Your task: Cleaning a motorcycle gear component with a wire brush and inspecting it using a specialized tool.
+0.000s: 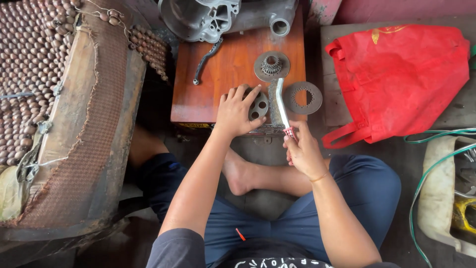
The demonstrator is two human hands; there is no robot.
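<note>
My left hand point(237, 110) presses on a round grey metal disc with holes point(258, 105) at the near edge of a reddish wooden board point(223, 69). In my right hand point(300, 148) I grip the red handle of a narrow metal brush point(281, 104), whose blade slants up over the board's edge beside the disc. A toothed gear hub on a flat round plate point(271, 66) lies further back on the board. A ring-shaped friction plate point(302, 97) hangs over the board's right edge.
A grey engine casing point(208, 17) and a curved metal lever point(206, 59) lie at the board's far end. A red bag point(401, 74) is on the right, a worn seat with wooden beads point(64, 99) on the left. Green cord point(426, 168) trails at the right. My crossed legs point(277, 178) are below.
</note>
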